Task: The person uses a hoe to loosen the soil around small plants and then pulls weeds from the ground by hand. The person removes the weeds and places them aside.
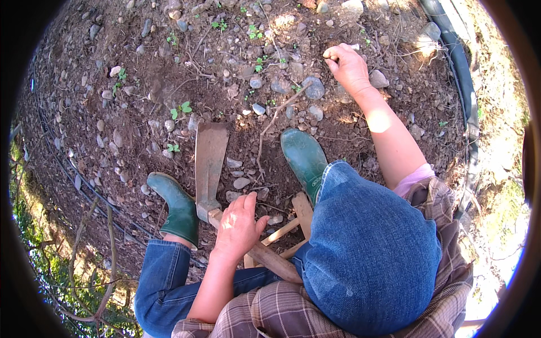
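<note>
My left hand (239, 228) lies palm down over the wooden handle (274, 262) of a hoe, its fingers straight and its thumb apart, not wrapped around the wood. The hoe's broad metal blade (211, 156) rests on the stony soil (148, 101) between my green rubber boots (302, 156). Farther out on the right, my right hand (348, 69) is low over the soil with fingertips bent together. Whether something is pinched there is hidden. A small pale thing (355, 46) shows just beyond its knuckles.
A thin dry stick (277, 112) slants across stones before the right boot. Small green seedlings (181, 110) dot the soil. A black hose (458, 72) curves along the right, with thinner dark lines (91, 186) at left. A wooden frame (302, 215) stands under my raised knee.
</note>
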Demonstrator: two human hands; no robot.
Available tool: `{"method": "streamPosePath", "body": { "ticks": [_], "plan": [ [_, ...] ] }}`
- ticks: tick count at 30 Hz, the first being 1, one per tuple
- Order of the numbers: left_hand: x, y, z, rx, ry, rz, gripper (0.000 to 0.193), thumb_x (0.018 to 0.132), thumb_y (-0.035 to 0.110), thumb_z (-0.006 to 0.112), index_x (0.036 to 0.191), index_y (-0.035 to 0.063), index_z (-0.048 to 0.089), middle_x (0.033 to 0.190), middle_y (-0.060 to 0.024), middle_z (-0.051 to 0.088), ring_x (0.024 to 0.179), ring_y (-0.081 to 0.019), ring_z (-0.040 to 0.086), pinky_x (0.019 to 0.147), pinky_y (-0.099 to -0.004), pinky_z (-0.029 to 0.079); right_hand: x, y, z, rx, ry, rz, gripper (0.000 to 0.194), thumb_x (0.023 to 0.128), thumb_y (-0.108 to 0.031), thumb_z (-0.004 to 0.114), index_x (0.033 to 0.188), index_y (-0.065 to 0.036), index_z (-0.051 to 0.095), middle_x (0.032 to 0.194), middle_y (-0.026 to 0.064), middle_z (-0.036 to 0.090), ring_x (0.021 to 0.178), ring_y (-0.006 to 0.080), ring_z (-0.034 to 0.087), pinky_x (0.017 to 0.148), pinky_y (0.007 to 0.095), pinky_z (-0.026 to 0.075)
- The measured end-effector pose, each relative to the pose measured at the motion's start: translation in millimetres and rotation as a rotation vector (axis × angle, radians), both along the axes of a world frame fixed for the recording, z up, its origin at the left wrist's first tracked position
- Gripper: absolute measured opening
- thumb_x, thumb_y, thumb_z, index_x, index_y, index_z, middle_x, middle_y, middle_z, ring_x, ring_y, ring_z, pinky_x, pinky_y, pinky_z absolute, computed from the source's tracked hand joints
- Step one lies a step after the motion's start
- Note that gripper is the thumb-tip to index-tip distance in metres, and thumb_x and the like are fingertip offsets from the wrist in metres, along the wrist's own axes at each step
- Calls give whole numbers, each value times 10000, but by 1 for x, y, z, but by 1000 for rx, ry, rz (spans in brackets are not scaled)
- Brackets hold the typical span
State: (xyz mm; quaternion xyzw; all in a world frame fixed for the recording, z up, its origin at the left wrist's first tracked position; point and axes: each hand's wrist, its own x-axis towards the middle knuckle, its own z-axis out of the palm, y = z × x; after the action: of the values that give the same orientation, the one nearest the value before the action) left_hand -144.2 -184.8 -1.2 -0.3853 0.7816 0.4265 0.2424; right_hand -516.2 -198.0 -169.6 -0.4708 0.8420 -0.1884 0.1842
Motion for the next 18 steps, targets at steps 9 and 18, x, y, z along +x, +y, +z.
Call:
{"method": "streamPosePath", "body": {
  "ticks": [9,18],
  "plan": [
    [0,0,-1,0,-6,-10,579,758,219,711,1221,-36,474,1089,-214,571,1018,-374,560,885,-435,455,7,-4,-3,38,59,53,46,783,-175,639,824,-185,622,864,33,569,833,275,602,699,396,488],
    [-3,1,-1,9,3,-13,576,756,212,712,1218,-36,473,1096,-215,571,1026,-371,559,890,-433,454,0,1,-1,-12,41,-84,46,773,-160,648,816,-169,633,842,43,576,812,267,604,701,386,489]
  ]
}}
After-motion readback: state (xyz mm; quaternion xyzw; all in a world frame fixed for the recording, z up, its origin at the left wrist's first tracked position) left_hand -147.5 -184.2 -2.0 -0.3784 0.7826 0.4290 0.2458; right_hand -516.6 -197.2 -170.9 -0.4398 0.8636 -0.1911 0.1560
